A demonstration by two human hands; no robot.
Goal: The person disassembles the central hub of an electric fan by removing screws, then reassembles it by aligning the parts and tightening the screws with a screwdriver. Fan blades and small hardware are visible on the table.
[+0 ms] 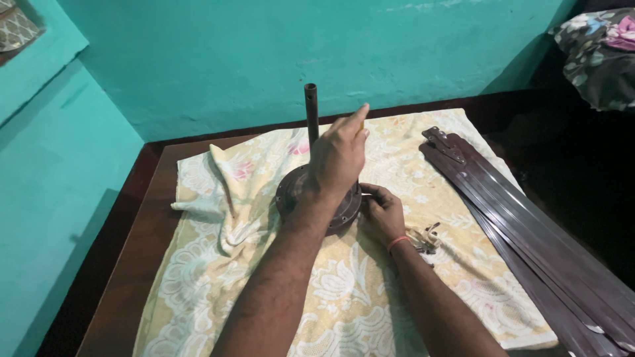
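No packages, labels, signs or screens are seen anywhere in the view.

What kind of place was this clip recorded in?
Probably a room in a home, not a workshop: a wooden table against painted teal walls, covered by a floral cloth, with patterned bedding nearby. Ceiling-fan blades lie on it.
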